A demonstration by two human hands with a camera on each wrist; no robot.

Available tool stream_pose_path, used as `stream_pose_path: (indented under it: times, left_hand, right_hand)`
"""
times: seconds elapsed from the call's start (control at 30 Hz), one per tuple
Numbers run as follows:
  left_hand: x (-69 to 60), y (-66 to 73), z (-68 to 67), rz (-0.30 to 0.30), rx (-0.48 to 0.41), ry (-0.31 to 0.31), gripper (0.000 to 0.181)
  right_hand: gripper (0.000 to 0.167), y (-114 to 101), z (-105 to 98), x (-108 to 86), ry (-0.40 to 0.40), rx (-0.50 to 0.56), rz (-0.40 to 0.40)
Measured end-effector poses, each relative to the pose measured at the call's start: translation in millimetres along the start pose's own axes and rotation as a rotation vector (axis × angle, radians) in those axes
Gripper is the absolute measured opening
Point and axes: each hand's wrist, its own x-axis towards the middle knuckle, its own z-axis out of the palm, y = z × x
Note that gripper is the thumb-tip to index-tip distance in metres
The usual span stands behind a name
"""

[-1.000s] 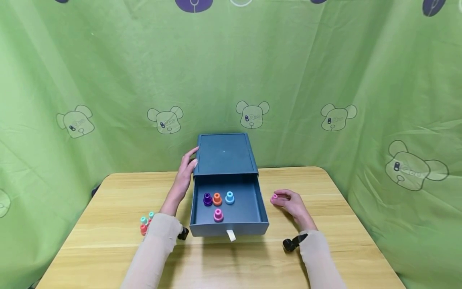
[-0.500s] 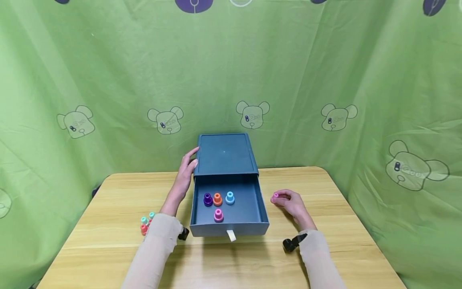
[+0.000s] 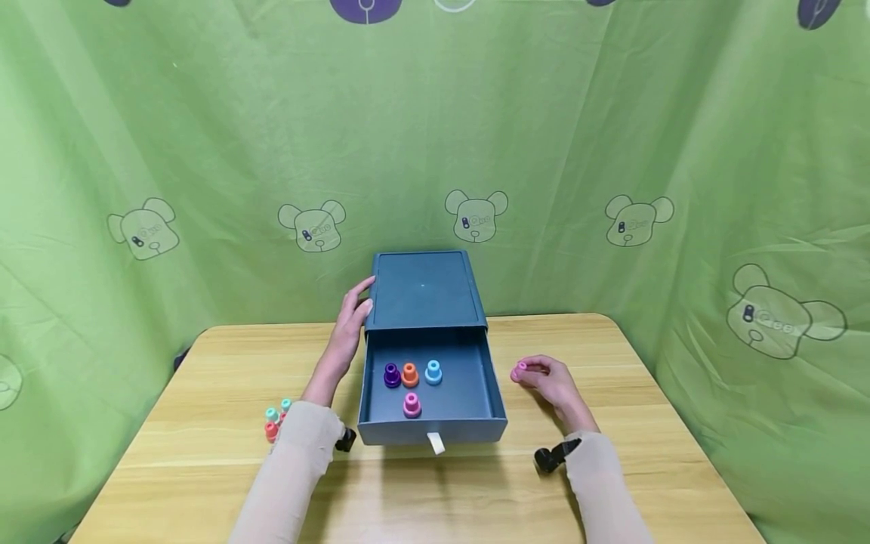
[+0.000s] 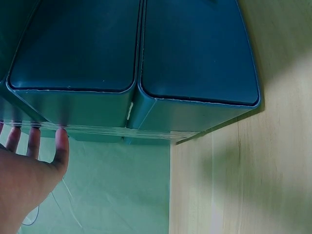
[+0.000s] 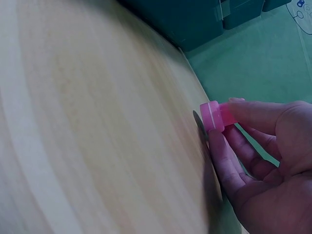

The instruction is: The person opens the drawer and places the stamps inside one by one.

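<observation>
On the far middle of the table stands a dark blue drawer box (image 3: 424,291) with its drawer (image 3: 462,404) pulled out. My left hand (image 3: 345,332) rests fingertips on the box's left side; in the left wrist view those fingers (image 4: 62,146) touch the casing. Inside the drawer stand a purple stepped peg (image 3: 391,376), an orange one (image 3: 409,375), a light blue one (image 3: 433,373) and a pink one (image 3: 411,406). Right of the drawer my right hand (image 3: 553,385) pinches another pink stepped peg (image 5: 213,116) between thumb and fingers, close to the tabletop.
Several teal and red pegs (image 3: 271,431) stand on the table at the left, partly hidden by my left sleeve (image 3: 288,461). A white pull tab (image 3: 436,443) hangs from the drawer front. Behind the wooden table (image 3: 224,483) hangs a green curtain (image 3: 408,136).
My right hand shifts very slightly to the right with the pink peg in its pinch. The left hand, box and drawer stay where they were.
</observation>
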Motion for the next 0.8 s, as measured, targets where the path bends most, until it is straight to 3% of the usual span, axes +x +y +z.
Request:
stream_pose_path:
  times: [0.23, 0.6, 0.8]
  left_hand:
    - [-0.2, 1.5, 0.5, 0.004, 0.001, 0.006, 0.05]
    - [0.6, 0.3, 0.0, 0.013, -0.008, 0.001, 0.05]
    - [1.7, 0.2, -1.1, -0.002, -0.016, -0.014, 0.053]
  right_hand:
    - [0.042, 0, -4, 1.8, 0.008, -0.049, 0.007]
    - [0.04, -13, -6, -1.5, -0.013, 0.023, 0.02]
    - [0.041, -22, -8, -6.3, -0.028, -0.04, -0.033]
